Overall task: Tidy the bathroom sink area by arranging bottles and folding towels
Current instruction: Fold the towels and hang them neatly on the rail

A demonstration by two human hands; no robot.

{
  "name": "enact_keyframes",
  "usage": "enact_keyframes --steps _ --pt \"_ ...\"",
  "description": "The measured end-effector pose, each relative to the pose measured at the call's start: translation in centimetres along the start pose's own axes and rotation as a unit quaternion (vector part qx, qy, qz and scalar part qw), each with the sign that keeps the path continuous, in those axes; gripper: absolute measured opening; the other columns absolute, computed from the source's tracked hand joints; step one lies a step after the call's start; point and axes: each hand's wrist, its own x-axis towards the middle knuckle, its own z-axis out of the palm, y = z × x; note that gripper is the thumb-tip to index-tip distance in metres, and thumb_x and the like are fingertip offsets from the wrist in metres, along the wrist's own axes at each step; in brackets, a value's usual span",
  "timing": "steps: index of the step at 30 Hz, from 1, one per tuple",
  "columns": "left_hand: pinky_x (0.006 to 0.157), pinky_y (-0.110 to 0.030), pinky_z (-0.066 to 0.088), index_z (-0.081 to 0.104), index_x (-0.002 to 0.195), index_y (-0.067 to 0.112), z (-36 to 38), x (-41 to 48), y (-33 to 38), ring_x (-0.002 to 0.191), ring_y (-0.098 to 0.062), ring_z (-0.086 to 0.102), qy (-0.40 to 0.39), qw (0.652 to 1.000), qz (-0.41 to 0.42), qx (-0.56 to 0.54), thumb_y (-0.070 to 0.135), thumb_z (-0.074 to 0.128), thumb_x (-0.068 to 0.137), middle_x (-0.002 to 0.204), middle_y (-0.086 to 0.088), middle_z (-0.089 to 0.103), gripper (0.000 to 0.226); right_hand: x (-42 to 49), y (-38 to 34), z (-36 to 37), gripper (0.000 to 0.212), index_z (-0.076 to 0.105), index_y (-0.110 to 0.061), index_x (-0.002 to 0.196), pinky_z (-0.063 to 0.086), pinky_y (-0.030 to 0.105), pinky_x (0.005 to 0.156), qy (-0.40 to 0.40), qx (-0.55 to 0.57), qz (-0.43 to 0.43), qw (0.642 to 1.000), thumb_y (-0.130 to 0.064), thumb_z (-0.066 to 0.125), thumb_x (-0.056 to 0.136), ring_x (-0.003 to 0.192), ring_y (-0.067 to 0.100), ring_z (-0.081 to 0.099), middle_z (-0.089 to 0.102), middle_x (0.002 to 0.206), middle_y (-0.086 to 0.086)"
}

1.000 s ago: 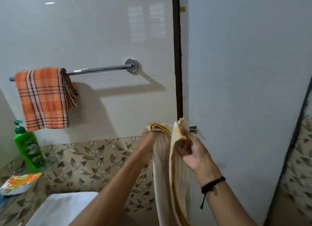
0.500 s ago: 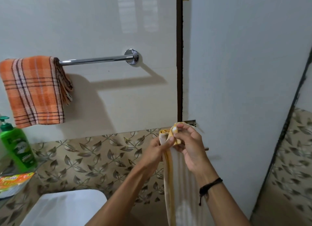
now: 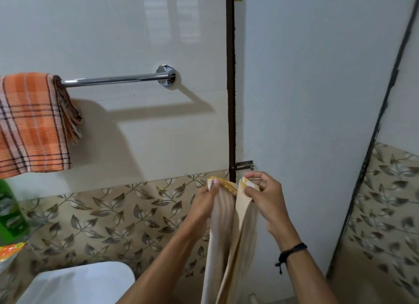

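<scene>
**Cream towel held up by its top edge, both hands**

Left hand (image 3: 207, 196) pinches one top corner of the cream cotton towel with yellow-orange edging (image 3: 229, 235); fingers clenched on the cloth. Right hand (image 3: 264, 196) grips the other top corner, just beside the left; thin black cord bracelet (image 3: 292, 251) on that wrist. Towel hangs straight down between the forearms in long vertical folds; lower end runs out of view. It is held in front of the wall, near the dark brown door frame (image 3: 230, 76).

Upper left: orange plaid towel (image 3: 34, 122) draped over the left end of the chrome wall-mounted towel bar (image 3: 113, 79). Green plastic bottle (image 3: 11, 210) at left edge, below the plaid towel. White ceramic fixture (image 3: 79, 283) at bottom left, kind unclear.
</scene>
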Motion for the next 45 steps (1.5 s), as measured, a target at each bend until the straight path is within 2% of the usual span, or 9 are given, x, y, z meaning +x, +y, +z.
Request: enact_keyframes --steps 4,11,15,21,24,26,31,41,45 --pt "0.074 -0.036 0.041 0.072 0.096 0.017 -0.3 1.3 0.1 0.083 -0.023 0.057 0.13 0.991 -0.007 -0.037 0.049 0.062 0.096 0.088 -0.007 0.062 0.034 0.2 0.0 -0.6 0.024 0.072 -0.03 0.09 0.058 0.037 0.081 0.073 -0.075 -0.016 0.994 -0.011 0.075 0.077 0.094 0.015 0.069 0.075 0.1 -0.006" --pt "0.079 -0.041 0.056 0.062 0.072 0.009 -2.0 1.7 -1.6 0.08 -0.03 0.067 0.272 0.947 -0.044 -0.162 0.037 0.077 0.082 0.083 -0.017 0.068 0.034 -0.4 0.9 -2.1 0.022 0.07 -0.026 0.096 0.05 0.033 0.067 0.153 -0.134 0.011 0.979 -0.012 0.074 0.079 0.071 0.019 0.064 0.07 0.084 0.001" --pt "0.047 -0.025 0.021 0.037 0.06 0.016 -4.1 0.4 -1.4 0.043 -0.005 0.024 0.303 0.946 0.073 -0.086 0.031 0.071 0.094 0.055 0.003 0.027 0.051 -0.5 0.8 -4.9 0.025 0.072 -0.026 0.097 0.045 0.029 0.073 0.163 -0.189 -0.009 0.968 -0.006 0.07 0.081 0.081 0.024 0.065 0.072 0.088 0.0" --pt "0.058 -0.035 0.033 0.052 0.065 0.003 -8.5 1.4 -1.8 0.06 -0.019 0.037 0.308 0.945 0.063 -0.087 0.047 0.075 0.087 0.067 -0.007 0.043 0.055 1.5 -0.9 -8.9 0.039 0.075 -0.026 0.091 0.049 0.021 0.081 -0.039 -0.175 -0.074 0.981 0.012 0.068 0.083 0.088 0.01 0.067 0.076 0.091 -0.007" --pt "0.074 -0.037 0.055 0.073 0.105 0.004 -8.4 4.7 -3.6 0.09 -0.026 0.069 0.25 0.94 -0.091 -0.213 0.039 0.071 0.093 0.107 -0.014 0.075 0.037 4.4 1.2 -6.1 0.04 0.069 -0.026 0.087 0.046 0.024 0.081 0.01 -0.22 -0.044 0.975 0.013 0.06 0.08 0.094 0.02 0.068 0.073 0.092 -0.004" --pt "0.084 -0.045 0.058 0.064 0.13 -0.001 -7.2 6.0 -5.1 0.111 -0.033 0.067 0.232 0.938 -0.137 -0.216 0.04 0.073 0.091 0.131 -0.018 0.067 0.056 4.8 3.1 -3.7 0.032 0.069 -0.023 0.095 0.04 0.023 0.077 0.07 -0.242 0.007 0.968 0.004 0.059 0.082 0.093 0.023 0.065 0.072 0.097 0.002" --pt "0.091 -0.059 0.058 0.072 0.106 -0.001 -1.6 3.3 -4.0 0.095 -0.034 0.072 0.195 0.943 -0.147 -0.225 0.037 0.086 0.077 0.103 -0.017 0.075 0.05 2.6 4.6 0.6 0.018 0.07 -0.019 0.102 0.041 0.023 0.076 0.133 -0.171 0.022 0.976 -0.007 0.066 0.089 0.087 0.022 0.063 0.071 0.1 0.004" --pt "0.063 -0.037 0.045 0.073 0.083 -0.004 5.1 0.5 -3.8 0.067 -0.023 0.059 0.109 0.99 -0.051 -0.071 0.03 0.066 0.094 0.07 -0.012 0.066 0.037 0.0 5.6 3.4 0.023 0.068 -0.027 0.111 0.05 0.026 0.072 0.11 -0.246 -0.059 0.961 -0.019 0.071 0.09 0.097 0.017 0.067 0.072 0.109 -0.006" --pt "0.064 -0.034 0.049 0.08 0.083 0.01 5.4 -0.1 -3.4 0.068 -0.021 0.065 0.073 0.997 0.005 -0.021 0.02 0.058 0.1 0.077 -0.016 0.076 0.03 0.3 5.6 2.8 0.027 0.069 -0.023 0.119 0.052 0.021 0.082 0.103 -0.227 -0.068 0.966 -0.016 0.068 0.093 0.102 0.016 0.068 0.074 0.113 -0.002"
